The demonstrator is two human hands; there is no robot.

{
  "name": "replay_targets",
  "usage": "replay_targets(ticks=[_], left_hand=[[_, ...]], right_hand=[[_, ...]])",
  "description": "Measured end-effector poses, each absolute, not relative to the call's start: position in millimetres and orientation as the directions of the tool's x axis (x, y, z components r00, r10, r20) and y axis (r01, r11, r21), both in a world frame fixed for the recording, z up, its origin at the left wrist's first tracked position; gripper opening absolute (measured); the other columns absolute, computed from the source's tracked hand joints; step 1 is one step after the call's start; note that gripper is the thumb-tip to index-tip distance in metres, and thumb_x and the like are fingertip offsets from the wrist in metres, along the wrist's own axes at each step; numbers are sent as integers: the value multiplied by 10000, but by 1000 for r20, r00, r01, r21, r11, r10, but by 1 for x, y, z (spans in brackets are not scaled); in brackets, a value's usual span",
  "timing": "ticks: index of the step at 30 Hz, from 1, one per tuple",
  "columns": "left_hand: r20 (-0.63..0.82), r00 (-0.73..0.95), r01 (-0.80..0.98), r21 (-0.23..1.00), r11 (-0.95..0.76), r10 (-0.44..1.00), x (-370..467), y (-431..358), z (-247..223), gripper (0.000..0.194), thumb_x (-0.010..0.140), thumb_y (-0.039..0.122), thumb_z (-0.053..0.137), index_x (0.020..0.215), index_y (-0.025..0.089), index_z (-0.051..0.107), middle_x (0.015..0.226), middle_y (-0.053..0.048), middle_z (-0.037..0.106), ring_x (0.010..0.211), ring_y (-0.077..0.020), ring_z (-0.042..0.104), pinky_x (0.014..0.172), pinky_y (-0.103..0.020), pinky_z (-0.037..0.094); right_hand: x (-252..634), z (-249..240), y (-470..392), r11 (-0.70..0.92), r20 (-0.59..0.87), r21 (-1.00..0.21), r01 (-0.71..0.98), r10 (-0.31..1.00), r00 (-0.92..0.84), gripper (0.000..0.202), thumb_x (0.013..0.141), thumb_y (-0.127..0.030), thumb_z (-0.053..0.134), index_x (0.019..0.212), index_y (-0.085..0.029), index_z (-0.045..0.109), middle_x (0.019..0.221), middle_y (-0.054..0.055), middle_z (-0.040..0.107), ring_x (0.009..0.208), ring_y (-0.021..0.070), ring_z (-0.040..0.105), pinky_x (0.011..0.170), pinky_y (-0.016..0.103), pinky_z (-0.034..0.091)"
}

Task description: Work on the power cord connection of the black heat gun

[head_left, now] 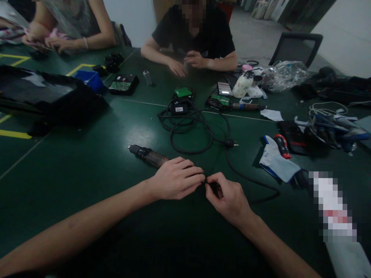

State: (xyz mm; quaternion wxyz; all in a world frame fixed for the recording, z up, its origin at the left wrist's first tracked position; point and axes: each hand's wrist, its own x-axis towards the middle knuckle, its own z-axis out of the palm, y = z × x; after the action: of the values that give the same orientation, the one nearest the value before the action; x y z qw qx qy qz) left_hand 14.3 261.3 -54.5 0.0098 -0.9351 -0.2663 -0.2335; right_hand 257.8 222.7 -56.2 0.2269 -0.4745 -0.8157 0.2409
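A dark electric screwdriver [147,155] lies on the green table with its bit end pointing to the far left. My left hand [178,178] is closed over its rear part, which the fingers hide. Right beside it, my right hand [227,195] pinches a small black cable end [206,180] between thumb and fingertips at the screwdriver's tail. Whether the two parts are joined cannot be seen. From the right hand's side a black power cable [257,180] curves over the table to a coil with a mains plug [230,143].
Ahead lie a labelled black adapter [179,109], green circuit boards [183,92] and a second screwdriver [246,106]. A glove [275,160] and red-handled screwdriver [282,146] are on the right, a black bag [43,92] on the left. Two people sit across the table.
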Motion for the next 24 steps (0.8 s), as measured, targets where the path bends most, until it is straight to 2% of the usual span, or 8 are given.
replay_targets(ticks=[9, 15, 20, 24], left_hand=[[450, 732, 527, 102, -844, 511, 16, 262, -54, 223, 1065, 386, 574, 1170, 204, 649, 1188, 2, 737, 993, -177, 650, 808, -340, 466], [451, 744, 518, 76, -852, 492, 15, 262, -54, 245, 1046, 399, 582, 1172, 204, 659, 1179, -19, 737, 996, -195, 656, 814, -347, 473], [451, 750, 490, 112, -864, 484, 15, 261, -55, 276, 1003, 333, 589, 1243, 216, 656, 1216, -31, 732, 1029, -211, 655, 842, -368, 490], [470, 744, 500, 79, -862, 475, 15, 261, -58, 233, 1002, 330, 600, 1197, 220, 667, 1209, -18, 736, 1014, -203, 657, 836, -364, 492]], right_hand=[[258, -54, 222, 423, 123, -608, 672, 886, -447, 72, 1001, -248, 591, 1067, -224, 575, 710, -43, 600, 551, 121, 560, 540, 249, 381], [258, -55, 222, 431, 132, -596, 677, 885, -447, 65, 1001, -251, 587, 1058, -221, 573, 707, -42, 602, 541, 119, 551, 546, 255, 384], [258, -56, 223, 440, 154, -600, 668, 883, -443, 70, 999, -252, 586, 1061, -220, 576, 707, -40, 594, 542, 122, 545, 553, 262, 382], [259, -57, 223, 432, 139, -597, 675, 885, -444, 72, 1004, -254, 590, 1068, -225, 577, 691, -48, 583, 542, 124, 546, 564, 264, 387]])
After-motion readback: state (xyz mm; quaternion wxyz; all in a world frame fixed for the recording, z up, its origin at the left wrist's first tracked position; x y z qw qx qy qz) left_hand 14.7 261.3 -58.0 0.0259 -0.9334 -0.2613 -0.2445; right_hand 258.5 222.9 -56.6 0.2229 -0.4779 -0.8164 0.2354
